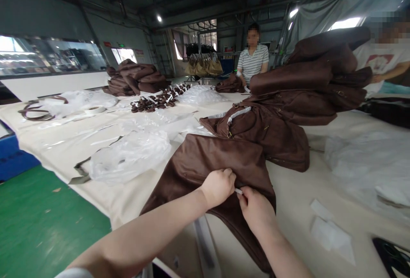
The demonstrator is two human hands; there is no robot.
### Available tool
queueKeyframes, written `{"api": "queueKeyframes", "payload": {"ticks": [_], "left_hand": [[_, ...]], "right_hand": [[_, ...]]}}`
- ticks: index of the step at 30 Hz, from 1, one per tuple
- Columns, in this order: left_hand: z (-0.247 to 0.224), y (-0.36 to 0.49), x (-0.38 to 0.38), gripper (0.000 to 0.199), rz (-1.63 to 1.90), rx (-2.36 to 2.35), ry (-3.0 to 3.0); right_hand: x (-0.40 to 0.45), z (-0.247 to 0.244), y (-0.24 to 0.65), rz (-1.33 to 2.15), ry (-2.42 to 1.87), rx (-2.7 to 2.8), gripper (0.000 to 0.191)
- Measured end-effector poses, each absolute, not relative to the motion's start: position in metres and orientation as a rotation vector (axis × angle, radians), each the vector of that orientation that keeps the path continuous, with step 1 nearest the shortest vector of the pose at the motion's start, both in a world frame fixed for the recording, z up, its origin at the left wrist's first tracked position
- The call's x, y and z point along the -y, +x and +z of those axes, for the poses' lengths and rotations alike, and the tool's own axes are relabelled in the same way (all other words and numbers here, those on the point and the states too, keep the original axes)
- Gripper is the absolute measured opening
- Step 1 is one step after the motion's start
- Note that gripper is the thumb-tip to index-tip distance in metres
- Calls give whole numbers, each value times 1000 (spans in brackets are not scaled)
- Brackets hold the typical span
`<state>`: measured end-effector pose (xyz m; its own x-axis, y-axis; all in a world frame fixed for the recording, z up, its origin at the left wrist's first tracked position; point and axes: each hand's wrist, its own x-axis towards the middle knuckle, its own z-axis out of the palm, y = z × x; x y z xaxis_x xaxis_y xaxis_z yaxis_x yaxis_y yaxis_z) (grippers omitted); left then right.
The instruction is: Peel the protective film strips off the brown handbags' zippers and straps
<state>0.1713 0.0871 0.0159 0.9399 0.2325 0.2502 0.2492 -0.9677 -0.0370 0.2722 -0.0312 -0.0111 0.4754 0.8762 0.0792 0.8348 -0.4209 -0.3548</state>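
Observation:
A dark brown leather bag (221,152) lies spread on the cream-covered table in front of me. My left hand (220,186) rests over its middle with the fingers curled against the leather. Close beside it on the right, my right hand (256,209) has thumb and forefinger pinched on a small white piece (238,191), which spans the narrow gap between both hands. What my left fingers grip is hidden by the hand. Just beyond lies another brown bag (282,141) with white-wrapped handles.
Brown bags are piled at the right (294,77) and far left (136,77). Clear plastic (131,158) lies left, more plastic (368,162) right. Brown straps (156,100) form a heap. A person in a striped shirt (253,62) stands across the table; another person is at far right.

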Motion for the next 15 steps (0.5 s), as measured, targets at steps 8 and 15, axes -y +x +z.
{"api": "queueKeyframes", "payload": {"ticks": [8, 15], "left_hand": [[25, 172, -108, 14, -574, 481, -3439], [31, 180, -133, 16, -362, 407, -3689]], "right_hand": [[29, -12, 272, 272, -2238, 1322, 17], [22, -6, 268, 383, -2199, 1242, 26]]}}
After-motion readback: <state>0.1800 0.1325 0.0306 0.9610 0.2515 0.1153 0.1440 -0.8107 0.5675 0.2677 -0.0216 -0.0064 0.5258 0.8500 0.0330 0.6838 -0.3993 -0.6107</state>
